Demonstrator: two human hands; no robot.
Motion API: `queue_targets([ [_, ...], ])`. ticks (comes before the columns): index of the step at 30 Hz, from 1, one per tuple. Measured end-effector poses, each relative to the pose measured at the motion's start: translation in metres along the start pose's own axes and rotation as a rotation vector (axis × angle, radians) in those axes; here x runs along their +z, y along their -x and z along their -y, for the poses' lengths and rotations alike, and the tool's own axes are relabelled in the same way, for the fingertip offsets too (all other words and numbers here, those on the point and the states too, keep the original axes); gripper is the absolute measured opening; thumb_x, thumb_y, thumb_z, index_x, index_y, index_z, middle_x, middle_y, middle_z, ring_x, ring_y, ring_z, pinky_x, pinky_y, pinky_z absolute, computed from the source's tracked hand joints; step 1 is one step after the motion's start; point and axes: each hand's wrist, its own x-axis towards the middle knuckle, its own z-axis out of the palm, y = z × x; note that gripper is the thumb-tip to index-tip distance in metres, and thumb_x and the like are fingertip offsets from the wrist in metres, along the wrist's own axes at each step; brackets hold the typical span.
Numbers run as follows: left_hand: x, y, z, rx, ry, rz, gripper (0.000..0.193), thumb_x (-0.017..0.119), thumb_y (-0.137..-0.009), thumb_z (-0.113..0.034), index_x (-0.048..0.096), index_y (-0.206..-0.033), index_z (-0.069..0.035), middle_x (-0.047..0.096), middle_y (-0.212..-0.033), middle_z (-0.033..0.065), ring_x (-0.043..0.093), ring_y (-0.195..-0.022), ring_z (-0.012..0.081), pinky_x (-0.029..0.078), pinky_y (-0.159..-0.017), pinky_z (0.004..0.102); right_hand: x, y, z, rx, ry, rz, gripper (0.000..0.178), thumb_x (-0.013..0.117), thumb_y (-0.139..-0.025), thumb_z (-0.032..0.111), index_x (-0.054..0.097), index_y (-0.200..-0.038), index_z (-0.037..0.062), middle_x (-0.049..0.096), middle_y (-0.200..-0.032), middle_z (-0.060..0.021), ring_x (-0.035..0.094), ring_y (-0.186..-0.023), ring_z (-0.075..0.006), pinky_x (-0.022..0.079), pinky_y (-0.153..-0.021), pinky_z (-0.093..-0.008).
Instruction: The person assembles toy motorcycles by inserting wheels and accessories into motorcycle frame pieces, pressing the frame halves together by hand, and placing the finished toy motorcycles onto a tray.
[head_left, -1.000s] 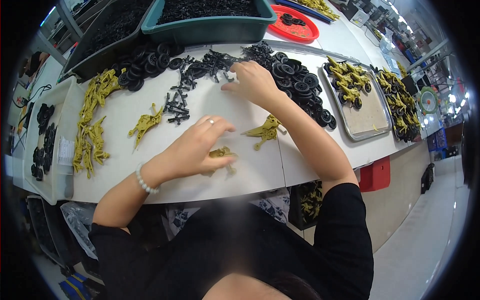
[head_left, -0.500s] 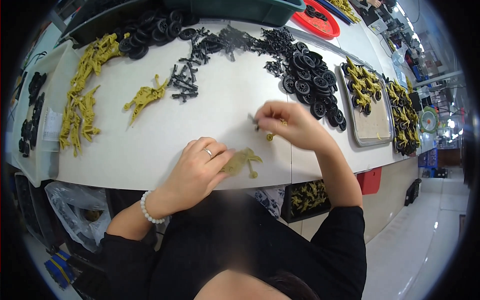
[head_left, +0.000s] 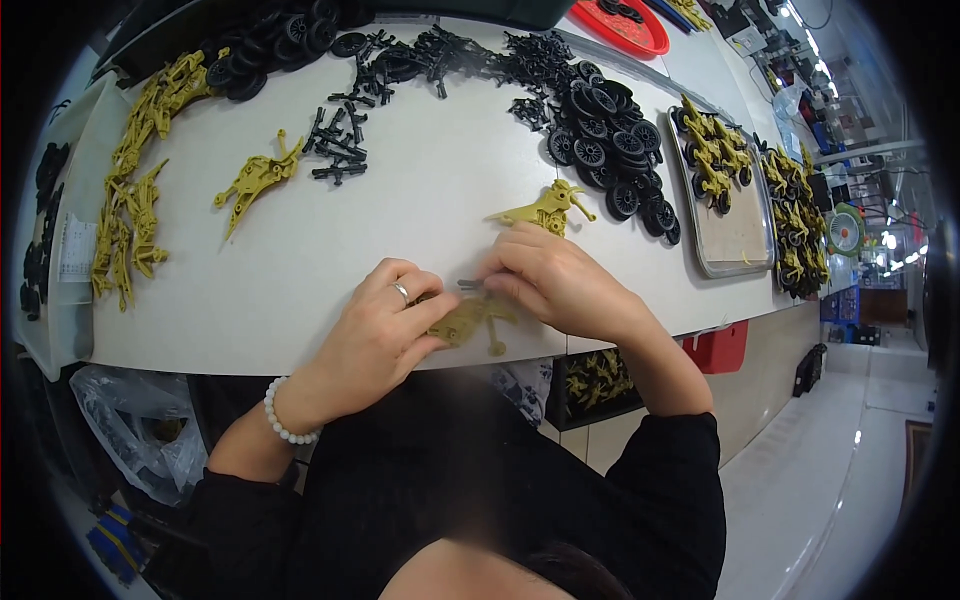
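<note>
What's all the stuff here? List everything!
table: 1, white, middle
held frame: 1, yellow, front middle
held part: 1, dark, beside it
loose frames: 2, yellow, left, centre
frame pile: 1, yellow, left
pegs: many, black, far middle
wheels: many, black, far left, right
tray: 1, silver, right
wheeled frames: many, yellow, on, beyond tray
plate: 1, red, far right
bin: 1, white, left
fan: 1, green, right
bag: 1, clear, lower left
box: 1, dark, under table
clutter: many, mixed, edges
left hand: 1, bare, on held frame
right hand: 1, bare, on held part
</note>
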Motion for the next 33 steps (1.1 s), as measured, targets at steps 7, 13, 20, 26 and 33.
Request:
queue_targets([
  [7,-0.003,-0.001,0.0,-0.003,0.028,0.033,0.041,0.075,-0.068,-0.005,0.065,-0.107,0.001,0.059,-0.102,0.0102,0.053,-0.098,0.0285,0.047,-0.083,0.0355,0.01,0.002,-0.006,-0.138,0.123,-0.062,0.008,0.064,-0.082,0.008,0.063,-0.087,0.0019,0.057,-0.081,-0.0097,0.055,-0.082,-0.0286,0.046,-0.074,-0.0365],
  [13,-0.002,-0.001,0.003,0.022,0.03,0.012,0.041,0.074,-0.068,-0.006,0.063,-0.107,0.001,0.059,-0.101,0.0093,0.053,-0.096,0.0274,0.046,-0.084,0.0363,0.005,0.008,0.0,0.028,-0.058,-0.107,0.012,0.07,-0.078,0.011,0.064,-0.084,0.0029,0.059,-0.08,-0.0089,0.055,-0.081,-0.027,0.047,-0.071,-0.0354],
  [20,-0.003,-0.002,0.002,0.039,0.028,0.021,0.041,0.074,-0.068,-0.006,0.063,-0.107,0.002,0.059,-0.101,0.0094,0.053,-0.096,0.0274,0.047,-0.084,0.0362,0.002,0.006,0.002,0.066,-0.006,-0.064,0.017,0.074,-0.075,0.013,0.065,-0.084,0.0028,0.059,-0.078,-0.0078,0.056,-0.079,-0.0251,0.046,-0.07,-0.0346],
  [26,-0.001,0.001,0.003,0.037,0.035,0.013,0.042,0.075,-0.068,-0.006,0.063,-0.108,0.003,0.059,-0.101,0.0101,0.053,-0.096,0.0277,0.047,-0.083,0.036,-0.014,-0.004,-0.008,-0.051,0.041,-0.091,0.015,0.074,-0.076,0.014,0.068,-0.084,0.0025,0.061,-0.081,-0.0071,0.056,-0.081,-0.0237,0.047,-0.072,-0.0336],
  [33,0.004,0.003,0.001,0.015,0.011,-0.075,0.046,0.078,-0.067,-0.008,0.062,-0.109,0.003,0.056,-0.101,0.0119,0.052,-0.095,0.0285,0.047,-0.082,0.0367,-0.062,-0.056,-0.08,0.33,0.492,-0.437,0.023,0.07,-0.079,0.021,0.068,-0.087,0.0002,0.061,-0.097,-0.0114,0.054,-0.097,-0.0266,0.043,-0.085,-0.0355],
])
